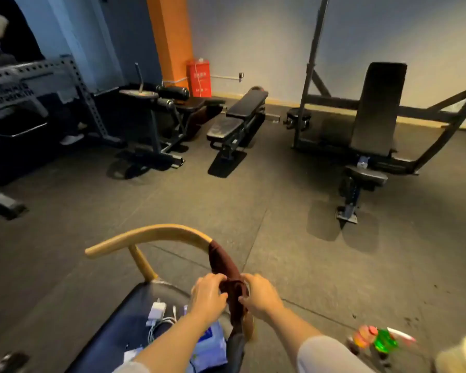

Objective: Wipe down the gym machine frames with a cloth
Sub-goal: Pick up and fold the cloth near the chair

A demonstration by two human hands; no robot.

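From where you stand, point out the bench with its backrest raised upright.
The bench on the right, inside the dark rack frame: its back pad stands nearly upright. The middle bench lies flat.

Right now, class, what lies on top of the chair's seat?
A white charger with cables and a blue packet lie on the seat; the left hand's forearm covers the rest.

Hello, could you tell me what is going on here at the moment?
A person stands over a chair in a gym and grips a dark red cloth with both hands, the left hand and right hand close together. The cloth is draped over the chair's curved wooden arm. A charger and cable lie on the seat. The benches and machine frames stand across the floor, out of reach, so no wiping is under way yet.
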